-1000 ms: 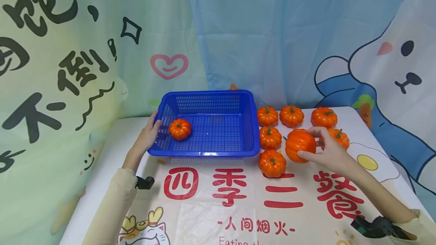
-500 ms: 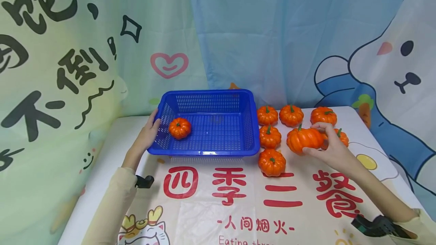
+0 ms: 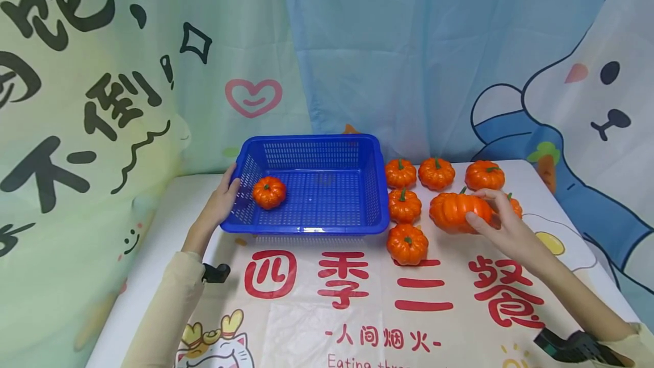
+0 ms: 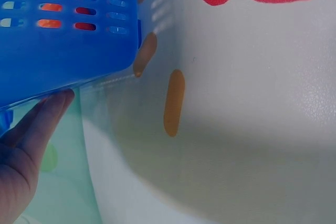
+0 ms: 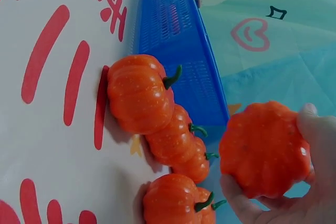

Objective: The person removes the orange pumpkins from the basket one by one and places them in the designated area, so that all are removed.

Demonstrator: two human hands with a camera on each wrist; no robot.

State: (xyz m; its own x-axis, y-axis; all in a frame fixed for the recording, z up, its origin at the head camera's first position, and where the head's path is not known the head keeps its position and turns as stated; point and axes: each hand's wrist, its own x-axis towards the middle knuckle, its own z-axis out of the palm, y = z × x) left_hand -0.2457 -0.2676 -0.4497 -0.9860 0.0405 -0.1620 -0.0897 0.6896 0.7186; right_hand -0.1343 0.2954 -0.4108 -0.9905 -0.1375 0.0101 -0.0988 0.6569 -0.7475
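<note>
My right hand (image 3: 503, 226) grips an orange pumpkin (image 3: 455, 213) to the right of the blue basket. In the right wrist view, the pumpkin's ribbed underside (image 5: 265, 150) faces the camera, with the thumb and fingers at its edges. My left hand (image 3: 221, 202) rests with straight fingers against the left side of the blue plastic basket (image 3: 309, 230); the left wrist view shows those fingers (image 4: 44, 124) along its outer wall (image 4: 68, 61). Inside the basket, one small pumpkin (image 3: 269, 192) sits toward the left.
Near the basket's right side stand several more pumpkins, among them a front one (image 3: 407, 244) and a back one (image 3: 436, 174). Another pumpkin (image 3: 484, 176) stands farther right, and one (image 3: 515, 205) is partly hidden by my right hand. A printed curtain (image 3: 357, 72) hangs behind the table.
My right hand has moved slightly right and turned the pumpkin, so its stem has swung from pointing left to pointing up. My left hand and the basket have stayed put.
</note>
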